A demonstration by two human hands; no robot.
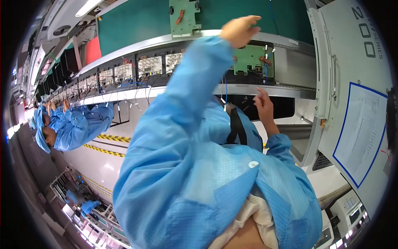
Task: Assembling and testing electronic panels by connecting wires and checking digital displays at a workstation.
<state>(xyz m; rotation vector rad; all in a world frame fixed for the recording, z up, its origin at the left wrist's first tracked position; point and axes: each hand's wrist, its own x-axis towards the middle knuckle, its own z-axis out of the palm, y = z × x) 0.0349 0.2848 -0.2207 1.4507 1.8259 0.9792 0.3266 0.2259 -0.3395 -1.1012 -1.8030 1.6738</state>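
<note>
In the head view, the left hand [241, 32] reaches across the track [292, 62] to the worktop's near edge, its back up, fingers stretched toward the worktop's right corner and thumb held apart. It appears just beyond the lower green board [251, 58]; whether it touches anything below cannot be told. That board lies in the track toward its right end, between the far rail [145, 45] and the near rail [284, 91], with a brown piece [265, 61] and blue wires [265, 74] at its right side. The right hand [265, 108] is raised just on the person's side of the near rail, fingers parted and loosely bent.

The upper green board [182, 28] lies on the dark green worktop [132, 29], its lower end at the near edge, left of the left hand; it also carries a brown piece. Silvery modules [149, 65] stand in a row along the track to the left, and thin leads [124, 96] hang over the near rail. Farther left, a co-worker [83, 126] in blue has both hands at the track's near edge. A pale cabinet [344, 54] stands at the track's right end, with a blue-bordered sheet [360, 133] on its front. Yellow-and-black tape [114, 137] marks the floor.
</note>
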